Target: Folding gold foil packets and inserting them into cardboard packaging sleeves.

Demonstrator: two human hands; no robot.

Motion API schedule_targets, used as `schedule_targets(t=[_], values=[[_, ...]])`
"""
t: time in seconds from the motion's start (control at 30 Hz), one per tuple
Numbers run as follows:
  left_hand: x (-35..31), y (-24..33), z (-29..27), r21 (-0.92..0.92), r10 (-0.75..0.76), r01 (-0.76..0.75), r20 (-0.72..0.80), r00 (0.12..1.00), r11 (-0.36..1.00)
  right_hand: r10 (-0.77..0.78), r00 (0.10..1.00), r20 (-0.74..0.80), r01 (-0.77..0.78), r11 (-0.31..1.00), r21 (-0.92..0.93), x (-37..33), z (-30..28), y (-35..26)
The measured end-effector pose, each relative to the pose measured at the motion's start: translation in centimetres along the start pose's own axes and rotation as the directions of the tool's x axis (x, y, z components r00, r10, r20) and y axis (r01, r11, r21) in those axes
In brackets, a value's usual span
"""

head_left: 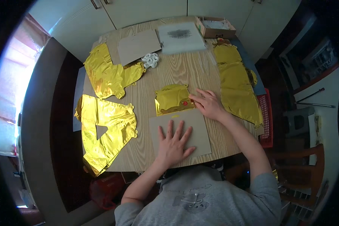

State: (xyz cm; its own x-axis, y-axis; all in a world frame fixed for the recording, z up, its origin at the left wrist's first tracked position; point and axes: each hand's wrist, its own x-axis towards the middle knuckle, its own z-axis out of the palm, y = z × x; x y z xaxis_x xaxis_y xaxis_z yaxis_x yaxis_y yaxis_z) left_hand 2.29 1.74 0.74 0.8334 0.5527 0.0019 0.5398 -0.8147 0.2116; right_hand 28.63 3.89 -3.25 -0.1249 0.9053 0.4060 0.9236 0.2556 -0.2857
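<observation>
My left hand [174, 145] lies flat with its fingers spread on a grey cardboard sheet [199, 141] near the front edge of the table. Just beyond the sheet is a folded gold foil balloon [173, 98], a red spot near its right side; its near edge meets the far edge of the cardboard. My right hand [209, 104] rests at the balloon's right edge, fingers stretched out and fingertips touching the foil. Whether the foil runs under the cardboard is hidden.
Flat gold foil balloons lie at the near left [120, 120], far left [105, 73] and right [233, 77]. Farther back are a cardboard sheet [139, 47], a white ring cluster [150, 60], a pale board [182, 45] and a box [216, 32]. A red basket [266, 120] stands beside the table.
</observation>
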Motion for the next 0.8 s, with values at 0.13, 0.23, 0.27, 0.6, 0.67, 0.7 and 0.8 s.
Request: schedule_targets(t=[0.13, 0.23, 0.27, 0.6, 0.67, 0.7, 0.8], values=[[0.0, 0.0, -0.2, 0.000, 0.002, -0.002, 0.001, 1.000, 1.000, 0.262, 0.961, 0.091, -0.275, 0.856, 0.438, 1.8, 0.6, -0.1], [0.0, 0.0, -0.1, 0.004, 0.004, -0.004, 0.001, 1.000, 1.000, 0.375, 0.897, 0.234, -0.435, 0.652, 0.621, 4.6, 0.8, -0.5], [0.0, -0.1, -0.1, 0.006, 0.005, -0.005, -0.001, 1.000, 1.000, 0.400, 0.882, 0.251, -0.467, 0.658, 0.590, 5.5, 1.0, -0.7], [-0.1, -0.1, 0.4, 0.023, 0.026, -0.025, -0.061, 0.998, 0.999, 0.474, 0.754, 0.454, -0.656, 0.574, 0.491, 8.6, 1.6, 0.2], [-0.1, -0.2, 0.4, 0.019, 0.025, -0.023, -0.064, 0.998, 1.000, 0.486, 0.730, 0.480, -0.681, 0.573, 0.456, 8.5, 1.1, -0.1], [-0.2, -0.2, 0.5, 0.018, 0.023, -0.022, -0.065, 0.998, 1.000, 0.491, 0.718, 0.493, -0.693, 0.572, 0.439, 8.5, 0.8, -0.3], [-0.1, -0.1, 0.4, 0.020, 0.020, -0.019, -0.054, 0.998, 1.000, 0.329, 0.774, 0.540, -0.622, 0.553, 0.555, 8.2, 1.2, 0.3]])
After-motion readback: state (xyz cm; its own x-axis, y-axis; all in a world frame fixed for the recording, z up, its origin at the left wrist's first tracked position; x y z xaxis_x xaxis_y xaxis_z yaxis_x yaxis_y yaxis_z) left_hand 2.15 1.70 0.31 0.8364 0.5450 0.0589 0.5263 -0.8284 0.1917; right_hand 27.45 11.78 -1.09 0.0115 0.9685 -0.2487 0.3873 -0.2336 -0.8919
